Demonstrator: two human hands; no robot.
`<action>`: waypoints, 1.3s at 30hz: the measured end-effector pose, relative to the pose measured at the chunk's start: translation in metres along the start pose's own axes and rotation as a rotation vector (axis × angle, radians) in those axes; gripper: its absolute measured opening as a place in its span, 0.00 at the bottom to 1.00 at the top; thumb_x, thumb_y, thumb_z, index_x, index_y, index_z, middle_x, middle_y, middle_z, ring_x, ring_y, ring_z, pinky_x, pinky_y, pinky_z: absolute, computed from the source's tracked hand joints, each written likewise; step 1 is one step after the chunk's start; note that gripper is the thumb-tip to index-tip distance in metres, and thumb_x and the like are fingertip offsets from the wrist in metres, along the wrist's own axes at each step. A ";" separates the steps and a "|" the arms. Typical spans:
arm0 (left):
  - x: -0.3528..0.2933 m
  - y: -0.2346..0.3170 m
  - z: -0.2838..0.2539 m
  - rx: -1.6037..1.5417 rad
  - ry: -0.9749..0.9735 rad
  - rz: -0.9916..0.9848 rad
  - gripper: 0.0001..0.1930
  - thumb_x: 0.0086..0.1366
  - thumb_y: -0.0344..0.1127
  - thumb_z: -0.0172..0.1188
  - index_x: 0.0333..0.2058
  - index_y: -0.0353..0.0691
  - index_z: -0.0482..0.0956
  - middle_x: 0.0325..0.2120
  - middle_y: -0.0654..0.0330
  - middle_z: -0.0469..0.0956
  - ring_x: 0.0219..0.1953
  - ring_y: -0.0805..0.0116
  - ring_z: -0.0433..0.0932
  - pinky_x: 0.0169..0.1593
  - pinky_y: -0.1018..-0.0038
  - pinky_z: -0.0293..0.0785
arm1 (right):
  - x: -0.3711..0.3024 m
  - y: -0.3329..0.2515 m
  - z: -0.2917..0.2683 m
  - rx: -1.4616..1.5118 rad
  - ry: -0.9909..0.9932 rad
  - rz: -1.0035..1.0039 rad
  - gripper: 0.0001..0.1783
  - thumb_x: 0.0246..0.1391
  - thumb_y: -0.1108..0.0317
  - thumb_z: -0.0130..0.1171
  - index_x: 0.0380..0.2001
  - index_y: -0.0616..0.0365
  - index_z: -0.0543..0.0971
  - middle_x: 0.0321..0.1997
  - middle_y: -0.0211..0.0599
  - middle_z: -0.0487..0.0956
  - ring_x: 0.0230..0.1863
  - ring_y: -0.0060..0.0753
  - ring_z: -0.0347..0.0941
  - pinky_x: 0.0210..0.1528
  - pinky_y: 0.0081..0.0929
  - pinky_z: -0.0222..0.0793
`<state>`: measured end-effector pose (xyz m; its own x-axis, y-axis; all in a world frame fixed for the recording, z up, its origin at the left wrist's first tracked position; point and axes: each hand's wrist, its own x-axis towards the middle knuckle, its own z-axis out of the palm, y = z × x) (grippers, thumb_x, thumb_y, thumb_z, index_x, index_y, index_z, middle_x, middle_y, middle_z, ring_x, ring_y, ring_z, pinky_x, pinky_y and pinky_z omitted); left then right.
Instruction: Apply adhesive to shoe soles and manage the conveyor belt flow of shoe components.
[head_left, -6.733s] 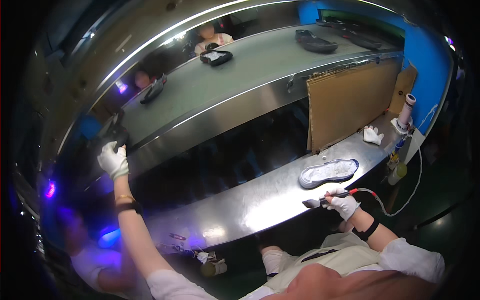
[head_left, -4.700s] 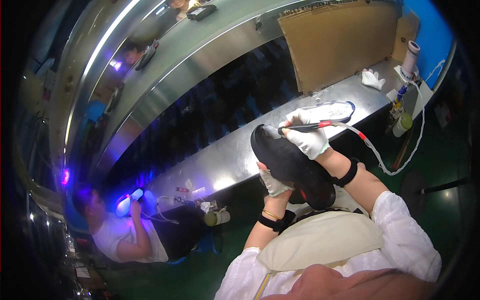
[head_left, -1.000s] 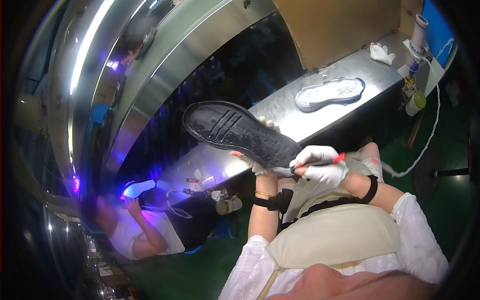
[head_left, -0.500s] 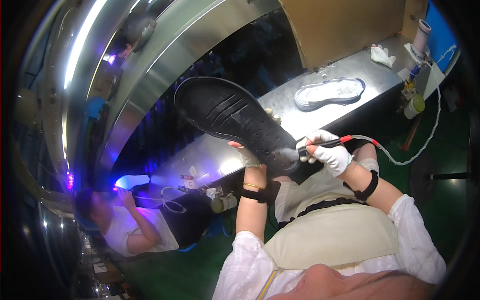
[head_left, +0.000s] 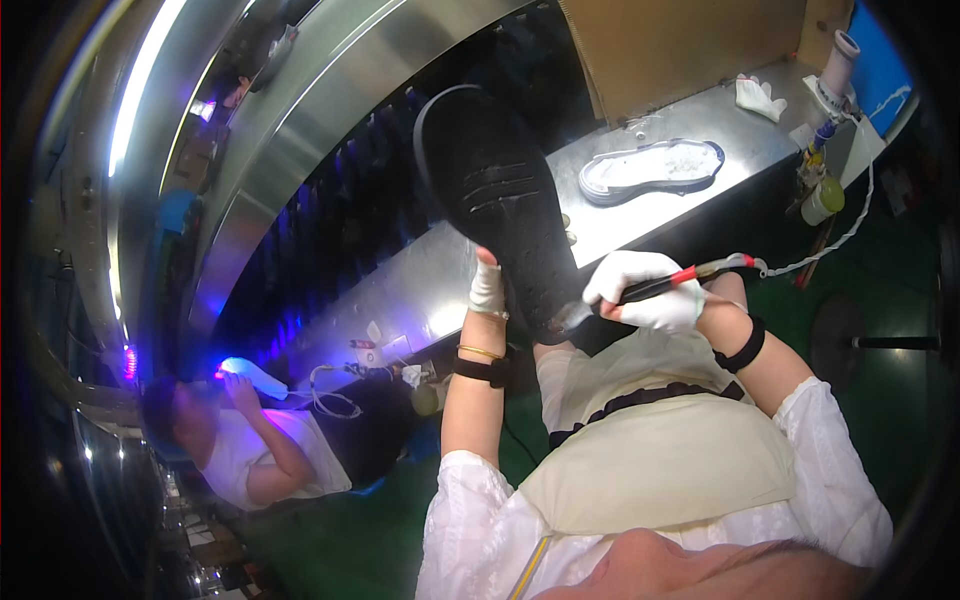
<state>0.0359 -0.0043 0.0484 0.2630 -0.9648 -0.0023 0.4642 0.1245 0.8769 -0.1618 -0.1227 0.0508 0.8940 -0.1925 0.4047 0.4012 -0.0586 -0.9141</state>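
Observation:
A large black shoe sole (head_left: pixel 505 200) is held up before me, its rounded toe pointing away and its heel end toward my lap. My left hand (head_left: pixel 487 288), in a white glove with a bare thumb tip, grips its left edge; the other fingers are mostly hidden behind it. In my white-gloved right hand (head_left: pixel 650 285) is a brush with a black and red handle (head_left: pixel 648 289). Its pale bristles (head_left: pixel 572 317) are at the sole's heel end, and seem to touch it. A thin pale hose (head_left: pixel 840 238) runs from the handle's back end.
On the metal bench (head_left: pixel 615 230) beyond lies another sole with a white inside (head_left: pixel 650 172). A white glove (head_left: pixel 760 98), a cardboard sheet (head_left: pixel 690 60) and a yellow-green container (head_left: pixel 823 200) are farther off. A co-worker (head_left: pixel 270 450) sits at left, holding a blue-lit sole.
The sole has turned clockwise, its toe swinging up and right. The brush has moved slightly down to the heel's end, and its handle has tilted a little.

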 end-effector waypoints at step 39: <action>0.012 0.006 0.003 0.184 0.085 -0.144 0.28 0.68 0.54 0.41 0.56 0.37 0.64 0.52 0.59 0.70 0.52 0.69 0.70 0.55 0.73 0.66 | 0.020 0.020 -0.038 -0.130 -0.089 -0.056 0.06 0.43 0.79 0.58 0.23 0.58 0.73 0.33 0.33 0.75 0.37 0.28 0.71 0.42 0.25 0.66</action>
<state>0.0393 -0.0160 0.0554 0.2788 -0.9457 -0.1673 0.3427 -0.0648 0.9372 -0.1438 -0.1645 0.0400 0.8876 -0.0978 0.4501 0.4266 -0.1937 -0.8834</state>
